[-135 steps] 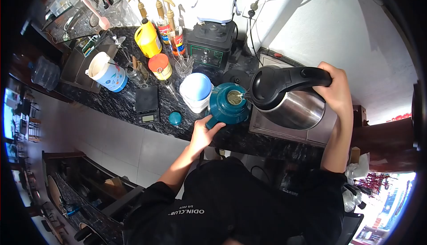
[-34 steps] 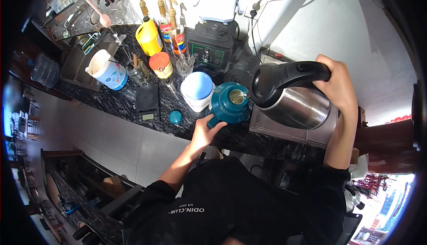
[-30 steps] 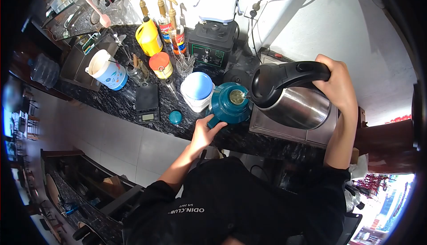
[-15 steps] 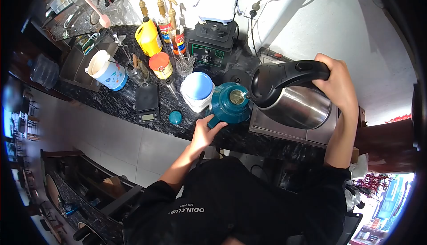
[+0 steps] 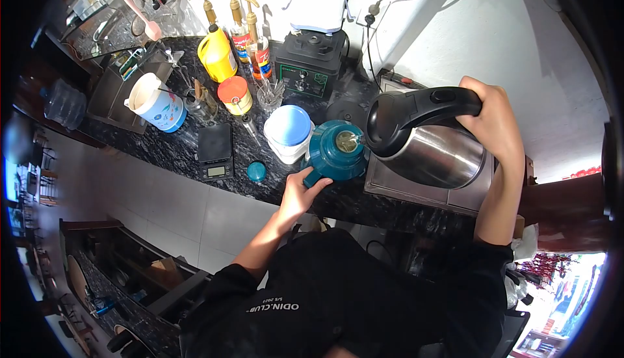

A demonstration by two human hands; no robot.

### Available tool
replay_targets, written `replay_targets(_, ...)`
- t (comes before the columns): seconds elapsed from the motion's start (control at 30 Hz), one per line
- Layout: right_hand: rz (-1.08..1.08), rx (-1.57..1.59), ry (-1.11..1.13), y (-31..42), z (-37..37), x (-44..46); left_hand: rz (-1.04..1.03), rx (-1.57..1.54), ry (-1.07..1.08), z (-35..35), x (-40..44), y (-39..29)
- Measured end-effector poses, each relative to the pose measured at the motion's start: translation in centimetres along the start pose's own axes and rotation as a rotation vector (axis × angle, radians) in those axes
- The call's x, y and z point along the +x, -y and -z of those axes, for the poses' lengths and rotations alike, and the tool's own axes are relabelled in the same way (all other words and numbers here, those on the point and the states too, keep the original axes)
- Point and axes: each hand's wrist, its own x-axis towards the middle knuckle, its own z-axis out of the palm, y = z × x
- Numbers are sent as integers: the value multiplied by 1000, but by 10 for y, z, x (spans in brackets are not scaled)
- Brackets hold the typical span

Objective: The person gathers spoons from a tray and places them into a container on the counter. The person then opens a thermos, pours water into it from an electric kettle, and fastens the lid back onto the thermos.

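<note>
My right hand (image 5: 491, 112) is closed round the black handle of a steel electric kettle (image 5: 445, 156), which is tilted with its spout to the left. Water runs from the spout into the open mouth of a teal thermos flask (image 5: 335, 156) standing on the counter. My left hand (image 5: 302, 194) grips the handle of that flask at its near side. To the left on the counter lies a round teal lid (image 5: 257, 171). Close beside the flask is a white tub with a blue lid (image 5: 288, 130). The kettle's underside is hidden from me.
A black digital scale (image 5: 216, 150) sits near the counter's front edge. Behind are a red-lidded yellow can (image 5: 234, 94), a yellow jug (image 5: 217, 55), pump bottles and a black blender base (image 5: 311, 62). A white-and-blue pitcher (image 5: 156, 101) stands by the sink (image 5: 104, 101).
Hardly anything differs. Both hands, the kettle and the flask hold their places while water keeps running into the flask.
</note>
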Motion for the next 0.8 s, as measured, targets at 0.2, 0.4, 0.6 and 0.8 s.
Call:
replay_targets(0.2,10,-2,-2,0,0,1,10,12,5,0,0,2)
replay_targets(0.4,4,-8,3,2,0,2,-16,6,-2,0,0,3)
replay_targets(0.6,16,-15,5,3,1,3,-16,-2,0,-1,0,6)
replay_targets(0.8,16,-21,8,5,2,3,-3,15,5,0,0,5)
